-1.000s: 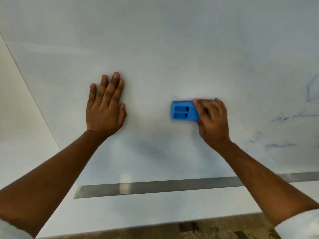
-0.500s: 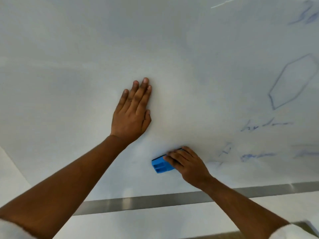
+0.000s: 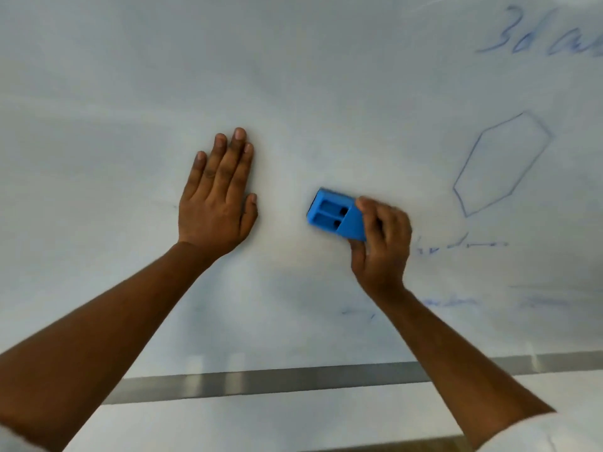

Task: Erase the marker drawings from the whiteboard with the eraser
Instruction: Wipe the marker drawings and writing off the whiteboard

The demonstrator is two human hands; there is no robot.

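My left hand lies flat against the whiteboard, its fingers straight, close together and pointing up the board, gripping nothing. My right hand is curled around the blue eraser, clenched on its right end with the thumb under the lower edge and the other fingers wrapped over the top edge. The eraser sits against the board, tilted so that its free end points up and to the left, toward the gap between my two hands; its two recessed slots face me. It is near my left thumb but clearly apart from it.

To the right of my right fingers, well apart from them, a blue hexagon outline stands undisturbed on the board. Just beside my right knuckles, on their right, runs a thin, broken line of blue scribble. Below my right wrist there are faint blue smears; they are too blurred for me to tell whether they are writing or half-wiped marks. Far above my right fingers, at the upper right corner, larger blue handwriting runs off the edge of view. The board around and above my left fingers looks bare. Below both forearms a grey metal strip runs along the bottom of the board.
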